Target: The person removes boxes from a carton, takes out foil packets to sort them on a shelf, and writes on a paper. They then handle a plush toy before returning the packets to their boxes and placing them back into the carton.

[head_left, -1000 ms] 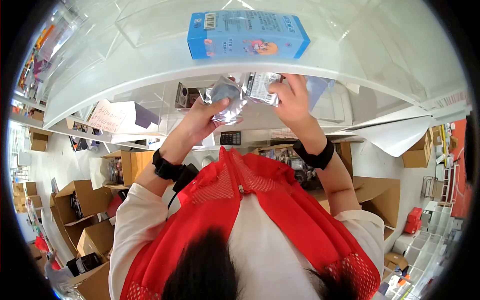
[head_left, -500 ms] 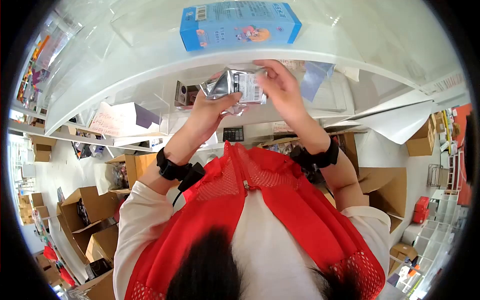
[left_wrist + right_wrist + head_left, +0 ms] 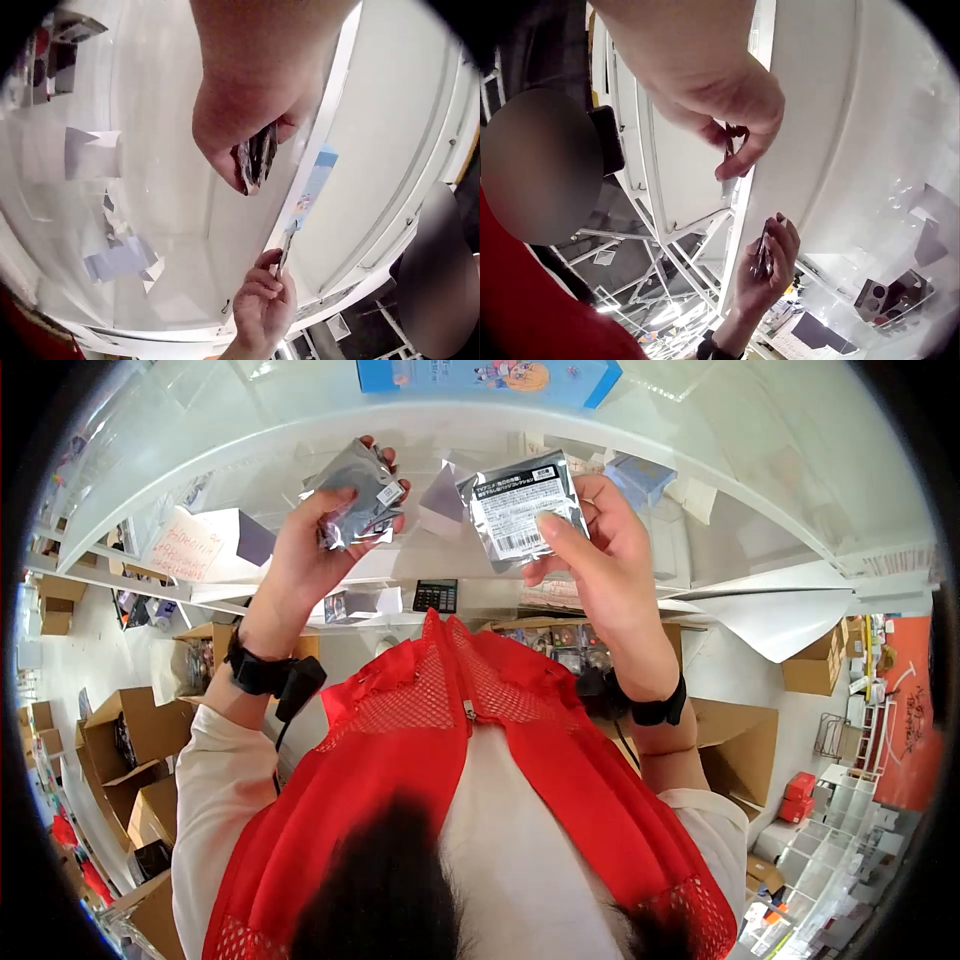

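Observation:
My left hand [image 3: 310, 555] holds a small stack of silver foil packets [image 3: 358, 490] with the thumb on the near side and fingers behind. Edge-on in the left wrist view, the stack [image 3: 257, 159] shows several layers. In my right hand [image 3: 612, 565], a single square foil packet [image 3: 515, 510] is pinched, its white printed label and barcode facing up. The right thumb presses on the label's lower right corner. Both hands are apart, raised over a clear-walled white shelf compartment.
A blue printed box [image 3: 490, 378] stands on the upper shelf, behind the white shelf edge [image 3: 420, 420]. Folded paper [image 3: 450, 500] and a handwritten sheet [image 3: 188, 545] lie below. A black calculator [image 3: 436, 596] sits close to the body. Open cardboard boxes [image 3: 135, 730] stand on the floor.
Half a second ago the labelled packet lay against the others at the left hand, with the right fingers at its edge. Now the right hand holds it away, and the left hand has moved left.

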`<state>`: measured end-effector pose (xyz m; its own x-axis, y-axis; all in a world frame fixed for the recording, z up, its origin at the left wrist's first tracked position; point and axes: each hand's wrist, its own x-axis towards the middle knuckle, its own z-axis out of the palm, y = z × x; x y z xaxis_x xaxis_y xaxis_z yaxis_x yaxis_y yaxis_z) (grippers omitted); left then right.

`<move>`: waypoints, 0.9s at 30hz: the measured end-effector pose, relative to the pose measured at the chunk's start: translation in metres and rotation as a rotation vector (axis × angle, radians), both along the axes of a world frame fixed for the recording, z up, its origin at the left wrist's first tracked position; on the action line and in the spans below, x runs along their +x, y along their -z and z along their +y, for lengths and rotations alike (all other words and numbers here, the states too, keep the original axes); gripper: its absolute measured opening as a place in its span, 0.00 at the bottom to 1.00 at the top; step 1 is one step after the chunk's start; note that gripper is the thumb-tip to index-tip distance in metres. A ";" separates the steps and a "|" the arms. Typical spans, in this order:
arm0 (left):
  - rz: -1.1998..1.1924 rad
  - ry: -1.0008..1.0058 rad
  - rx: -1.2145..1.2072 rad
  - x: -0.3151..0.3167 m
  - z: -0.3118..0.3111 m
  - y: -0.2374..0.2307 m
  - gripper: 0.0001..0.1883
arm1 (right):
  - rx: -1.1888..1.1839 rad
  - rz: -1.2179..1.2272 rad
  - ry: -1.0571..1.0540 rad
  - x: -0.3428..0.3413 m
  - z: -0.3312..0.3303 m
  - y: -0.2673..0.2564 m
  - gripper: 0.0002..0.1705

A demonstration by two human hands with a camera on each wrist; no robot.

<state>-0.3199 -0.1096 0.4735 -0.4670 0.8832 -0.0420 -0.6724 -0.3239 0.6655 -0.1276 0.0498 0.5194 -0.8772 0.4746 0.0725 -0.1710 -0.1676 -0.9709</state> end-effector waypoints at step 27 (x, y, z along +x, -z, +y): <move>1.196 -0.580 -0.077 0.017 -0.019 -0.020 0.16 | 0.038 0.021 -0.064 0.006 -0.010 0.010 0.20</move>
